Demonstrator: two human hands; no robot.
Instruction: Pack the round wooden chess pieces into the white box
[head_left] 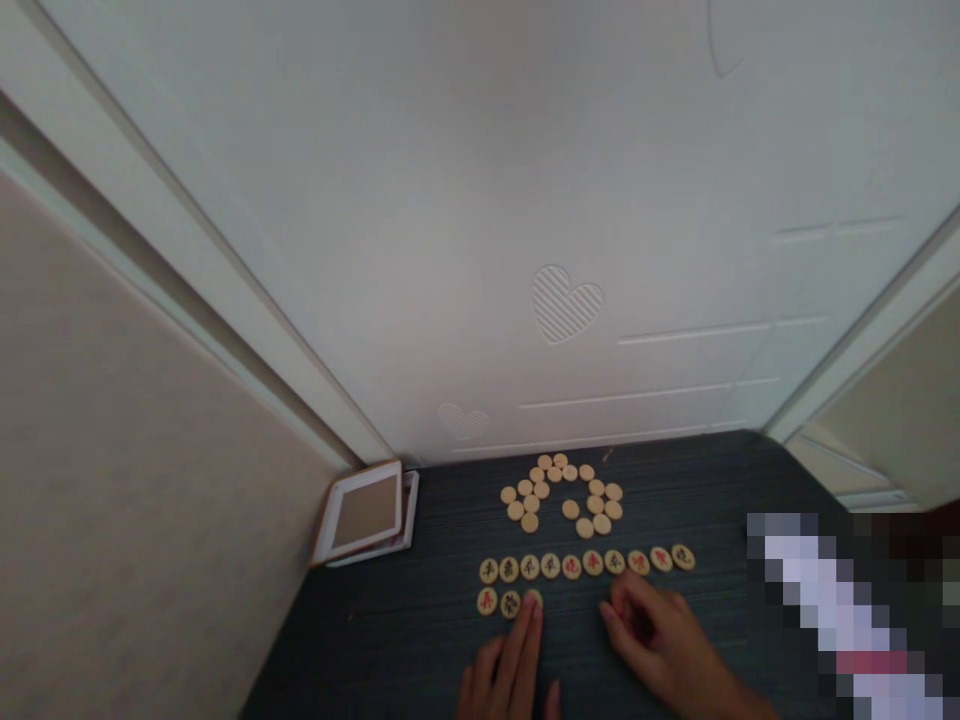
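Round wooden Chinese chess pieces lie on a dark tabletop (pixel 390 620). Face-up pieces form a straight row, among them a red-marked one (pixel 592 562) and a black-marked one (pixel 682 557). Below the row's left end is a shorter row: a red-marked piece (pixel 487 601), a black-marked piece (pixel 510 604) and a piece (pixel 534 597) partly covered by my fingertips. My left hand (pixel 506 670) has two fingers stretched out onto that last piece. Just under the upper row, my right hand (pixel 664 640) is curled with thumb and fingers drawn in; what it holds, if anything, is hidden.
Plain-side-up pieces (pixel 531 503) lie in a loose arch farther back. A framed panel (pixel 367 510) rests on a white-edged item at the left. A white panel with embossed hearts (pixel 562 305) rises behind the table. A pixelated patch (pixel 847 610) covers the lower right.
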